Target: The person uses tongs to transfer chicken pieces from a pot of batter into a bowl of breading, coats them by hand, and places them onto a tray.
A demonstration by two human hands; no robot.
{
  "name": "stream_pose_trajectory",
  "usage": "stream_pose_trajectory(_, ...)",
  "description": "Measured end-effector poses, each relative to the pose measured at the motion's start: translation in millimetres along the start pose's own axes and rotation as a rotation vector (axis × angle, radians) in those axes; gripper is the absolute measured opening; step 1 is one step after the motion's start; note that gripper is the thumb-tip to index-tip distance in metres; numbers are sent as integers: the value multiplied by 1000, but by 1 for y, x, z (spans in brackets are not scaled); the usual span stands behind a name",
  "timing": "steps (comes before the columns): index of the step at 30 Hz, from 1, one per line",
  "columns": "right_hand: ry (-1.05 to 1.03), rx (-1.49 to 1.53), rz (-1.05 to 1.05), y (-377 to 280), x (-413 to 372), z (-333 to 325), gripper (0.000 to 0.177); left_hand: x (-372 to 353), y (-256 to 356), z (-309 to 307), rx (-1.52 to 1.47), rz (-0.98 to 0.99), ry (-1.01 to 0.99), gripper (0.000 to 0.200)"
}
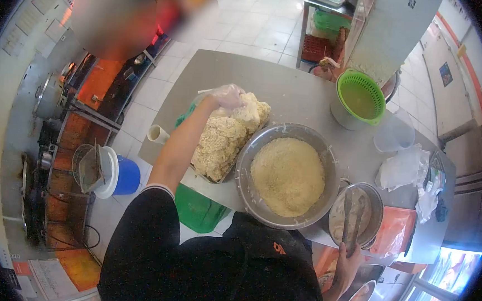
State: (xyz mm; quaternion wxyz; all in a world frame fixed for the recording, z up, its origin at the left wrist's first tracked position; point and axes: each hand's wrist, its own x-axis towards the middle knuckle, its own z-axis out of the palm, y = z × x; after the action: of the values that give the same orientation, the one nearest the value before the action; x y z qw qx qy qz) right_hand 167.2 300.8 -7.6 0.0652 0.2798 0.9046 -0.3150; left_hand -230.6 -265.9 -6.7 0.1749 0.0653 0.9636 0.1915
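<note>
Steel crumb bowl (288, 176) on counter (290, 92). Gloved left hand (225, 96) curled round breaded pieces (225, 138), left of bowl. Right hand (347, 264) at tongs (353, 217), right of bowl, grip unclear. Risk: tugged heap slides off counter.

Breaded pieces (225, 141) lie left of the crumb bowl (288, 176), colander (360, 97) behind it.

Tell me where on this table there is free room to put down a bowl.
Bare table lies beyond the breaded pieces and crumb bowl, up to the green colander. The right side, by jug and plastic bags, is crowded.
</note>
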Motion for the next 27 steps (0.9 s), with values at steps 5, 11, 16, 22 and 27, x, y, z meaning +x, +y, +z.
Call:
stream_pose_trajectory(5, 108, -23, -26, -4, -14, 7, 57, 44, -49, 27, 485, -28, -306, 49)
stream_pose_trajectory(11, -6, 42, 106, -28, -20, -4, 51, 27, -34, 31, 541, 40, 132, 48)
stream_pose_trajectory(16, 36, -17, 48, -30, -17, -16, 44, -15, -31, 75, 296, 82, 448, 21)
stream_pose_trajectory(22, 11, -149, -20, -31, -10, -56, 39, -71, 8, 76, 542, 267, 580, 25)
stream_pose_trajectory(27, -110, -275, 23, -27, 13, -80, 37, -155, 147, 68, -93, 14, 537, 29)
